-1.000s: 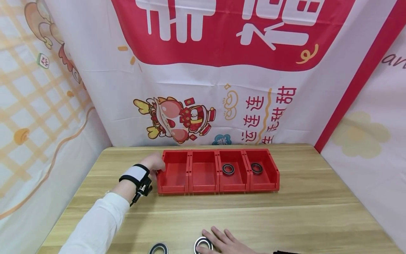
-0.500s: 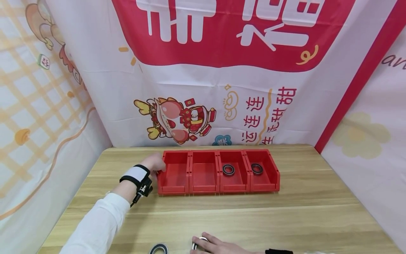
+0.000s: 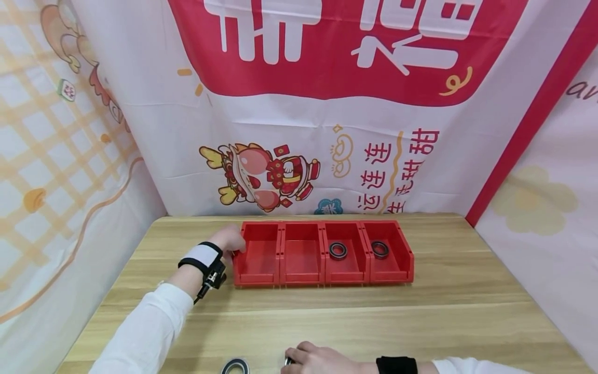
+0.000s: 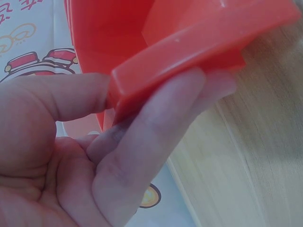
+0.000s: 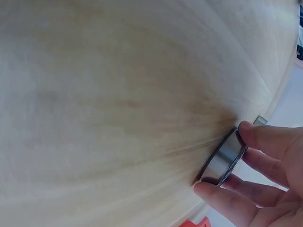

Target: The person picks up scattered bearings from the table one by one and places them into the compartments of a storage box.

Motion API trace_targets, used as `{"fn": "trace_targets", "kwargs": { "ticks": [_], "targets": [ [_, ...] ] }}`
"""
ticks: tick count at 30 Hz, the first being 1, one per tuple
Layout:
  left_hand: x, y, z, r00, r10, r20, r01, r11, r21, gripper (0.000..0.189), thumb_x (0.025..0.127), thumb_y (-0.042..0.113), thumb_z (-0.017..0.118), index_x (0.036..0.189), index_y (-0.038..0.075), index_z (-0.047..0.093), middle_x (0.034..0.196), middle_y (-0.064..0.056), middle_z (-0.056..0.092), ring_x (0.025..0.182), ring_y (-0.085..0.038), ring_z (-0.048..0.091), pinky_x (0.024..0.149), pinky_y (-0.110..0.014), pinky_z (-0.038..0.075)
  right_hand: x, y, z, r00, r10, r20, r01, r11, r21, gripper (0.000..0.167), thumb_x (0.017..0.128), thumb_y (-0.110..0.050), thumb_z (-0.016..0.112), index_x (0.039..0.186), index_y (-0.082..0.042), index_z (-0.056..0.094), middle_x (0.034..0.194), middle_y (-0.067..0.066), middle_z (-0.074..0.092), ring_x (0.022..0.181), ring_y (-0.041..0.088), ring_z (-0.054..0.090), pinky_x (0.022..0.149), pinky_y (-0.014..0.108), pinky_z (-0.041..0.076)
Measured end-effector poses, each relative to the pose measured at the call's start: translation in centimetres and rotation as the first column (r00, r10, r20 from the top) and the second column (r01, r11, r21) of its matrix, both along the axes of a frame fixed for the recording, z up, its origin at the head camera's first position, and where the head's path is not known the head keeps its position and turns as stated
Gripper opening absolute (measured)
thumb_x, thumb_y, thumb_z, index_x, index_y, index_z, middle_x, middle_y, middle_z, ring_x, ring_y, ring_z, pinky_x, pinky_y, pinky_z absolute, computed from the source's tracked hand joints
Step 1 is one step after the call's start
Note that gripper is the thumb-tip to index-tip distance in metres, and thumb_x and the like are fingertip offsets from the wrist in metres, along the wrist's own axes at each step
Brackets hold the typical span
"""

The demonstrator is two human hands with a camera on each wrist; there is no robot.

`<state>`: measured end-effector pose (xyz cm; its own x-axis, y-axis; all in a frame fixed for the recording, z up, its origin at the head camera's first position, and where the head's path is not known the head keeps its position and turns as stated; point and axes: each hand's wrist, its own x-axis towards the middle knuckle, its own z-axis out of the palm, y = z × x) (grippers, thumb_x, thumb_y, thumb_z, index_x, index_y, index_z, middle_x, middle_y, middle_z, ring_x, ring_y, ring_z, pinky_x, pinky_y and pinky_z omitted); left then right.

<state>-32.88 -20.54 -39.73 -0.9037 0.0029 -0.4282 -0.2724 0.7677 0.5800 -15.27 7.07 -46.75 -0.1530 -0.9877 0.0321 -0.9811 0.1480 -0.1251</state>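
Observation:
My left hand grips the left side wall of the leftmost bin in a joined row of red plastic bins. In the left wrist view, the thumb lies inside this wall and the fingers outside it. Near the table's front edge, my right hand pinches a ball bearing by its outer rim between thumb and fingers. The right wrist view has this bearing at the tabletop; whether it touches the wood I cannot tell. A second bearing lies to the left of it, partly cut off by the frame.
One bearing lies in the third bin from the left, another in the rightmost bin. The two left bins show bare floors. A printed cloth hangs behind the wooden table.
My right hand has shifted slightly left, and its fingers have gone from lying spread over the bearing to curling round its rim. The left hand stays on the bin wall.

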Motion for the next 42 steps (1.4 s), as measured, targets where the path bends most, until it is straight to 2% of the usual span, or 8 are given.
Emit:
{"fn": "trace_targets", "kwargs": {
  "ticks": [5,8,10,17,24,29,35,42],
  "targets": [
    [0.3,-0.1,0.3,1.0,0.004,0.007,-0.004,1.0,0.006,0.008,0.083,-0.007,0.054,0.089,-0.008,0.058,0.083,-0.017,0.059,0.065,-0.026,0.063,0.062,-0.039,0.059,-0.6,-0.7,1.3,0.998,0.036,0.043,-0.038,0.999,0.034,0.024,0.096,-0.031,0.056,0.114,-0.02,0.067,0.106,-0.008,0.063,0.091,-0.002,0.054,0.079,0.006,0.042],
    [0.4,-0.1,0.4,1.0,0.005,0.011,-0.005,1.0,0.009,0.008,0.083,-0.007,0.054,0.09,-0.008,0.057,0.083,-0.017,0.059,0.066,-0.026,0.063,0.062,-0.039,0.059,-1.2,-1.2,3.7,0.992,-0.012,0.128,0.005,0.999,0.054,0.024,0.094,-0.027,0.059,0.115,-0.017,0.067,0.105,-0.007,0.064,0.088,-0.003,0.054,0.076,0.005,0.043],
    [0.3,-0.2,0.3,1.0,0.006,0.009,-0.006,1.0,0.007,0.007,0.084,-0.006,0.054,0.091,-0.008,0.056,0.083,-0.017,0.058,0.066,-0.026,0.064,0.062,-0.039,0.059,-1.6,-1.6,5.9,0.989,-0.042,0.14,0.034,0.998,0.058,0.025,0.092,-0.023,0.063,0.116,-0.016,0.067,0.104,-0.007,0.064,0.086,-0.004,0.055,0.075,0.005,0.044],
    [0.2,0.0,0.1,1.0,0.003,0.002,-0.003,1.0,-0.006,0.006,0.083,-0.006,0.055,0.088,-0.007,0.057,0.081,-0.017,0.059,0.065,-0.025,0.063,0.062,-0.039,0.059,-3.9,-2.4,13.1,0.993,-0.111,0.048,0.109,0.993,0.049,0.025,0.087,-0.017,0.071,0.111,-0.016,0.069,0.091,-0.007,0.064,0.074,-0.005,0.054,0.069,0.003,0.043],
    [0.1,0.1,-0.1,1.0,0.001,0.01,0.0,0.999,-0.032,0.005,0.083,-0.005,0.055,0.087,-0.007,0.057,0.08,-0.016,0.059,0.063,-0.025,0.063,0.059,-0.036,0.058,-7.7,-2.8,16.7,0.972,-0.234,-0.033,0.234,0.972,0.016,0.029,0.086,-0.022,0.072,0.114,-0.014,0.069,0.105,0.0,0.069,0.087,0.006,0.065,0.079,0.013,0.05],
    [-0.1,0.1,0.0,1.0,-0.006,0.011,0.006,0.999,-0.039,0.005,0.084,-0.004,0.055,0.087,-0.007,0.059,0.08,-0.016,0.058,0.063,-0.025,0.063,0.061,-0.037,0.059,-11.0,-3.2,16.3,0.944,-0.329,-0.034,0.328,0.944,-0.036,0.033,0.086,-0.02,0.072,0.118,-0.012,0.068,0.108,0.004,0.069,0.091,0.011,0.067,0.082,0.019,0.052],
    [0.1,0.2,0.0,1.0,-0.001,0.009,0.001,1.0,-0.025,0.008,0.083,-0.006,0.055,0.089,-0.007,0.06,0.081,-0.017,0.059,0.064,-0.026,0.063,0.063,-0.039,0.059,-14.7,-3.1,13.2,0.919,-0.392,0.025,0.393,0.916,-0.075,0.031,0.086,-0.016,0.071,0.116,-0.009,0.068,0.105,0.005,0.07,0.081,0.011,0.066,0.079,0.02,0.053],
    [0.2,0.3,0.1,1.0,0.0,0.001,0.0,1.0,-0.019,0.009,0.083,-0.006,0.054,0.091,-0.008,0.059,0.083,-0.017,0.059,0.064,-0.026,0.064,0.065,-0.041,0.059,-17.6,-3.4,9.7,0.89,-0.451,0.068,0.455,0.887,-0.079,0.03,0.084,-0.011,0.073,0.114,-0.006,0.069,0.097,0.006,0.069,0.074,0.013,0.059,0.069,0.019,0.053]
  ]
}}
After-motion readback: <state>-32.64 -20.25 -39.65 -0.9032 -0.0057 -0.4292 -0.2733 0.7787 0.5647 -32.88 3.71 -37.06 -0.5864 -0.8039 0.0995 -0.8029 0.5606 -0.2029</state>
